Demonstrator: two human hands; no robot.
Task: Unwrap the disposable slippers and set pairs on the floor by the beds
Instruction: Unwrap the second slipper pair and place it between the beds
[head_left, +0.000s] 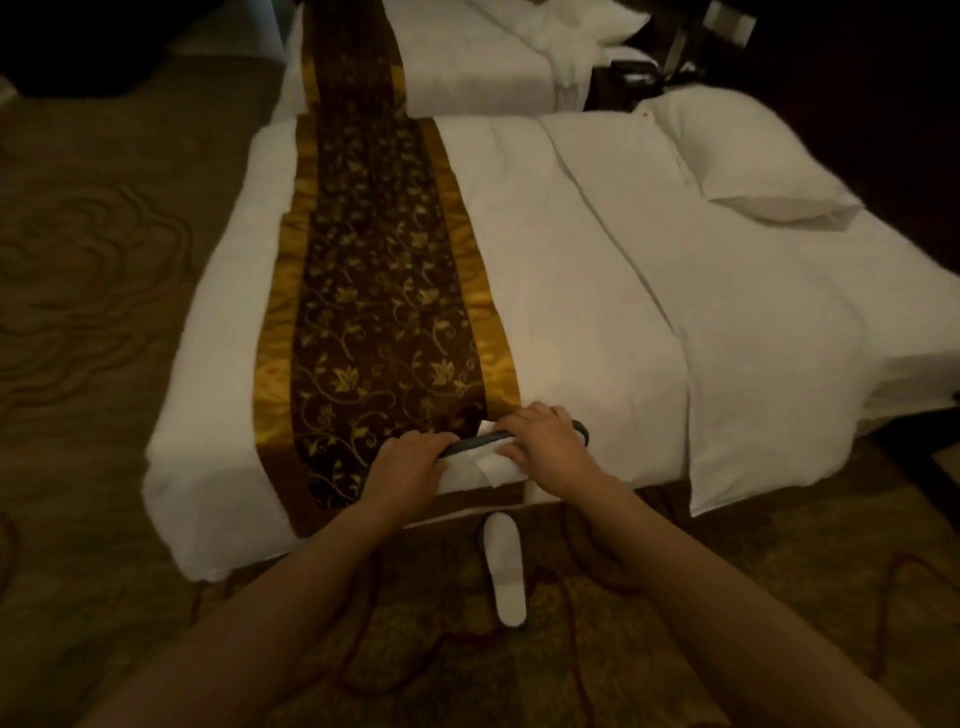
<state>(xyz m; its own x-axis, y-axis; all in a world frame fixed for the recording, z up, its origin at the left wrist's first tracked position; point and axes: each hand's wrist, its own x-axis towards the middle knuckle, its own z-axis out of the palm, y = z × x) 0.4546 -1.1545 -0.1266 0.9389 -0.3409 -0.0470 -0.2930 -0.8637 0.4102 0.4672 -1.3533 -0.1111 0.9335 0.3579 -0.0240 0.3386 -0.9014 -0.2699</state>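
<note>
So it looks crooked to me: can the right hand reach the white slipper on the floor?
Probably, once freed: nothing covers the white slipper, but the right hand and left hand both grip the wrapped slipper.

Near bed (571, 312) w/ a white duvet (597, 249); brown n gold floral runner (374, 312) laid across it toward the foot end, hanging over the front edge; one white pillow (753, 166) at the head end, far right; 2nd bed (467, 67) right behind w/ the same kind of runner (353, 57) + white pillows (566, 26); patterned carpet floor (104, 312) all round; a single white slipper (503, 569) lies flat on the carpet just beside the near bed's front edge
</note>
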